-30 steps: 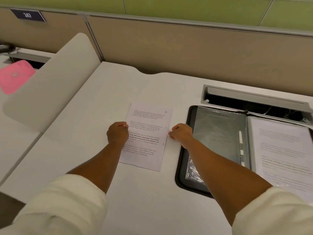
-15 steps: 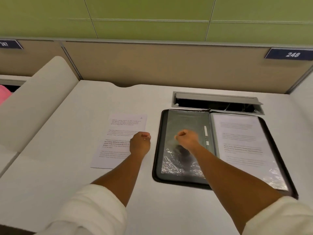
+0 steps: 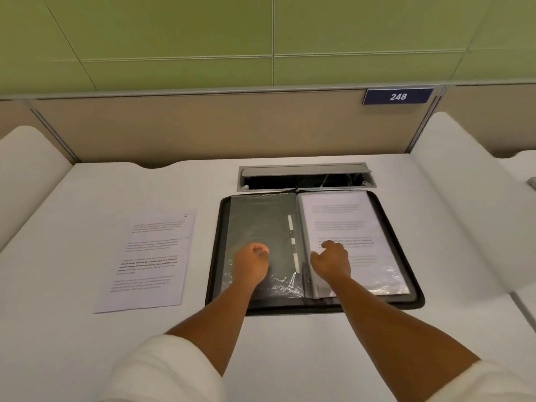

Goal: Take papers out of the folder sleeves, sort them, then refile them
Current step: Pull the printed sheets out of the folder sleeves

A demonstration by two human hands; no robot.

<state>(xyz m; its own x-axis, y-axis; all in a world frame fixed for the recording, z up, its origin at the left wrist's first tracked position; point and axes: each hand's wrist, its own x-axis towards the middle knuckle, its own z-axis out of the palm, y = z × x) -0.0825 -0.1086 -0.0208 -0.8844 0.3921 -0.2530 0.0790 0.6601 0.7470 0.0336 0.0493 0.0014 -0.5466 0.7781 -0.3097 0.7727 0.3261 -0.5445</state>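
- The folder [image 3: 314, 306] lies open on the counter [image 3: 87, 343], its spine running away from the person, and every place below is given from it
- On its right half a printed sheet in its sleeve [image 3: 345, 227] lies long axis parallel to the spine; the right hand [image 3: 330, 262] hovers over that sheet's near inner part, beside the spine, so it is the nearer hand for pulling the sheet out
- The right hand has its fingers loosely curled and grips nothing I can see
- The left hand [image 3: 251, 264] is over the empty clear sleeve [image 3: 255, 224] on the left half, curled into a loose fist; whether it touches the plastic I cannot tell
- The sleeve's opening probably sits along the top or the spine side, so the pull would run along the sheet's length
- Count: one folder, one loose sheet [image 3: 150, 259] lying flat on the counter just left of the folder, one filed sheet visible on top at right with more sleeves possibly stacked beneath, one white spine strip [image 3: 293, 242]
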